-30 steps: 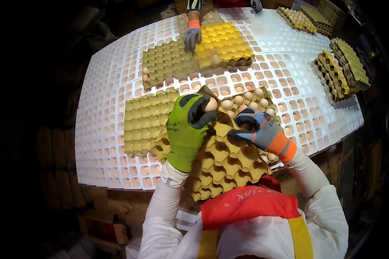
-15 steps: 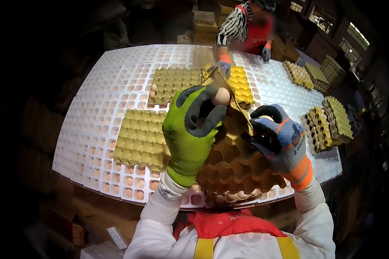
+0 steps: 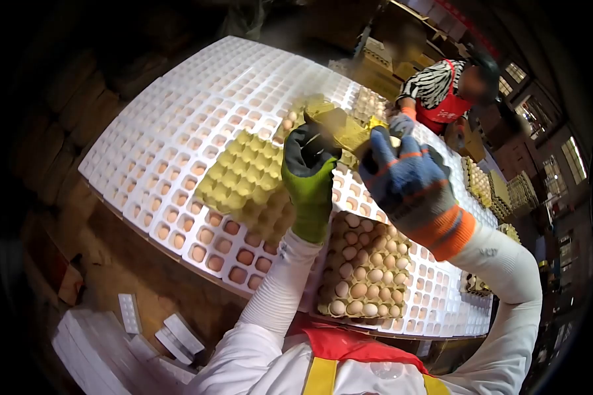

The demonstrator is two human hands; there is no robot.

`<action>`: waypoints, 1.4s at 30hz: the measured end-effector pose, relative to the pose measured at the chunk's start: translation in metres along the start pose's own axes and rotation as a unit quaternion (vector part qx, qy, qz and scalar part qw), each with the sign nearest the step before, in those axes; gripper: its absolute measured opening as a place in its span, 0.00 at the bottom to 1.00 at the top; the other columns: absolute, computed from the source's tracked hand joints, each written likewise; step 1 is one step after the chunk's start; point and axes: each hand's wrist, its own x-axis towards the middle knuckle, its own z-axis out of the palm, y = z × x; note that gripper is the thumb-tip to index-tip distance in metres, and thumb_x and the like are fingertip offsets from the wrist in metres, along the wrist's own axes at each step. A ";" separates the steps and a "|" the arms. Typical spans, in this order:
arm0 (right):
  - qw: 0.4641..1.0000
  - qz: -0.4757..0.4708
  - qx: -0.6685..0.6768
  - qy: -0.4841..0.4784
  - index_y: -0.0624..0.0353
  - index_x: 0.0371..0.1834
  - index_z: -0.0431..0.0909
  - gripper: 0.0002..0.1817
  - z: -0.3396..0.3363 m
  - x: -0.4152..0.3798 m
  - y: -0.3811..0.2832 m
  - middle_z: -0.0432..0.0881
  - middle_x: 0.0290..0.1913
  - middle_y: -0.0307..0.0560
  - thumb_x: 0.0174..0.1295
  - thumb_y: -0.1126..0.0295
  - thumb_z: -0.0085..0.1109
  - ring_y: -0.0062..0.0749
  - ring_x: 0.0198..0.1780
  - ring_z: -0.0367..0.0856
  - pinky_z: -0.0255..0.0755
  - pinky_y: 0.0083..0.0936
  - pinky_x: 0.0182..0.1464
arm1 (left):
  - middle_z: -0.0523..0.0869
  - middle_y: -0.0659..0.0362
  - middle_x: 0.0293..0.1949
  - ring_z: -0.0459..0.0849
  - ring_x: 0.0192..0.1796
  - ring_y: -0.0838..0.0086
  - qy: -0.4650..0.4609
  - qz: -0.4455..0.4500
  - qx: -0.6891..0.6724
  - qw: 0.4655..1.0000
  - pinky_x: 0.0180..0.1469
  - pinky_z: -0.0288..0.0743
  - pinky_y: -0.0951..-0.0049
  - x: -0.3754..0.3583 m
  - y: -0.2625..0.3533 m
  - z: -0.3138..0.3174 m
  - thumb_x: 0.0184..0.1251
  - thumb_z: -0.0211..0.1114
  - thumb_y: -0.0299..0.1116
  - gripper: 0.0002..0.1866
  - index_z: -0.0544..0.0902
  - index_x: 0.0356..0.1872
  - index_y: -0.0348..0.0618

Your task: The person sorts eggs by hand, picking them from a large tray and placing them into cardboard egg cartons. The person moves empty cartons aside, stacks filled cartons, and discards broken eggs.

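My left hand (image 3: 310,174), in a green and black glove, has its fingers curled near the left end of a yellow pulp tray (image 3: 342,128); what its fingers hold is hidden. My right hand (image 3: 402,174), in a blue and orange glove, is bent at the tray's right side, with a pale egg partly showing by its fingers. Below both hands lies a pulp tray full of eggs (image 3: 366,273). An empty yellow pulp tray (image 3: 240,174) rests on the white egg trays (image 3: 171,145) to the left.
Across the table a co-worker in a red apron (image 3: 451,108) has a gloved hand near the trays. Stacked egg trays (image 3: 478,184) stand at the right edge. White foam pieces (image 3: 178,339) lie at the lower left, below the table edge.
The view has turned. The brown pulp tray that hung below my hands is raised away, and the full egg tray beneath is uncovered. The egg at my left fingertips no longer shows.
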 end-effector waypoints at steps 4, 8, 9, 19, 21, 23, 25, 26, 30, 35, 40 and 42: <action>0.993 0.004 0.046 -0.105 0.57 0.50 0.76 0.16 0.075 0.020 -0.043 0.79 0.35 0.43 0.65 0.59 0.58 0.39 0.38 0.78 0.73 0.39 0.40 | 0.81 0.62 0.48 0.82 0.49 0.77 0.088 -0.038 -0.033 0.995 0.55 0.79 0.78 0.004 -0.025 -0.067 0.64 0.61 0.15 0.21 0.76 0.59 0.36; 0.988 0.012 0.084 -0.128 0.55 0.45 0.75 0.15 0.123 0.032 -0.070 0.81 0.30 0.48 0.66 0.57 0.59 0.44 0.38 0.81 0.76 0.41 0.39 | 0.81 0.64 0.47 0.81 0.48 0.78 0.112 -0.050 -0.046 0.991 0.52 0.79 0.77 0.004 -0.043 -0.122 0.64 0.62 0.16 0.20 0.76 0.58 0.38; 0.985 0.016 0.084 -0.151 0.55 0.45 0.75 0.15 0.132 0.035 -0.074 0.81 0.30 0.50 0.66 0.56 0.59 0.45 0.38 0.82 0.76 0.41 0.39 | 0.81 0.64 0.47 0.81 0.48 0.79 0.115 -0.052 -0.052 0.991 0.52 0.79 0.77 0.004 -0.046 -0.131 0.65 0.62 0.16 0.20 0.76 0.58 0.38; 0.968 0.078 0.127 -0.202 0.55 0.46 0.76 0.17 0.136 0.055 -0.076 0.84 0.33 0.57 0.67 0.54 0.59 0.53 0.38 0.85 0.79 0.47 0.42 | 0.80 0.62 0.51 0.81 0.52 0.77 0.085 -0.080 0.019 0.993 0.57 0.79 0.74 0.005 -0.022 -0.140 0.71 0.61 0.22 0.21 0.74 0.64 0.39; 0.967 0.086 0.123 -0.207 0.55 0.46 0.76 0.17 0.136 0.058 -0.075 0.84 0.33 0.57 0.67 0.54 0.59 0.54 0.39 0.85 0.79 0.47 0.42 | 0.79 0.61 0.55 0.80 0.56 0.76 0.111 -0.134 -0.047 0.984 0.59 0.78 0.74 0.007 -0.015 -0.134 0.73 0.60 0.25 0.21 0.73 0.66 0.40; 0.964 0.099 0.117 -0.216 0.55 0.45 0.76 0.17 0.138 0.060 -0.072 0.84 0.33 0.57 0.67 0.54 0.59 0.54 0.39 0.85 0.79 0.47 0.42 | 0.78 0.60 0.58 0.79 0.59 0.74 0.091 -0.123 0.038 0.987 0.61 0.77 0.73 0.007 -0.012 -0.132 0.74 0.59 0.27 0.22 0.72 0.67 0.40; 0.969 0.085 0.114 -0.200 0.56 0.44 0.76 0.16 0.137 0.058 -0.070 0.84 0.33 0.57 0.66 0.54 0.60 0.54 0.38 0.85 0.79 0.47 0.41 | 0.78 0.59 0.60 0.79 0.61 0.73 0.054 -0.094 0.166 0.980 0.62 0.76 0.73 0.005 -0.011 -0.131 0.75 0.59 0.28 0.22 0.71 0.67 0.40; 0.970 0.085 0.114 -0.195 0.56 0.44 0.76 0.16 0.136 0.057 -0.068 0.83 0.32 0.57 0.66 0.54 0.60 0.54 0.37 0.85 0.79 0.47 0.40 | 0.78 0.59 0.60 0.79 0.61 0.72 0.050 -0.102 0.177 0.978 0.62 0.76 0.72 0.006 -0.011 -0.130 0.75 0.60 0.29 0.22 0.71 0.68 0.40; 0.962 0.095 0.141 -0.212 0.59 0.45 0.75 0.13 0.125 0.060 -0.062 0.83 0.31 0.55 0.67 0.61 0.56 0.51 0.40 0.84 0.79 0.44 0.40 | 0.78 0.59 0.59 0.79 0.60 0.72 0.042 -0.170 0.043 0.984 0.60 0.77 0.72 0.003 -0.021 -0.139 0.76 0.60 0.30 0.21 0.71 0.66 0.40; 0.972 0.094 0.054 -0.207 0.52 0.42 0.80 0.07 0.128 0.054 -0.038 0.82 0.36 0.51 0.66 0.63 0.58 0.48 0.39 0.84 0.79 0.42 0.38 | 0.79 0.60 0.57 0.79 0.56 0.75 0.058 -0.200 0.051 0.977 0.58 0.78 0.73 0.002 -0.010 -0.132 0.77 0.61 0.29 0.20 0.71 0.65 0.40; 0.989 0.054 -0.008 -0.141 0.42 0.39 0.84 0.05 0.133 0.018 0.024 0.79 0.43 0.42 0.61 0.64 0.64 0.42 0.39 0.84 0.78 0.37 0.34 | 0.81 0.60 0.54 0.82 0.48 0.76 0.090 -0.182 0.101 0.974 0.50 0.82 0.76 -0.005 -0.027 -0.182 0.74 0.62 0.24 0.22 0.71 0.66 0.40; 0.988 0.104 -0.004 -0.118 0.41 0.39 0.84 0.07 0.128 0.002 0.049 0.79 0.44 0.40 0.58 0.62 0.68 0.41 0.38 0.84 0.76 0.36 0.34 | 0.79 0.59 0.57 0.81 0.53 0.75 0.060 -0.161 0.169 0.971 0.52 0.82 0.74 -0.008 -0.020 -0.199 0.76 0.60 0.25 0.24 0.68 0.70 0.42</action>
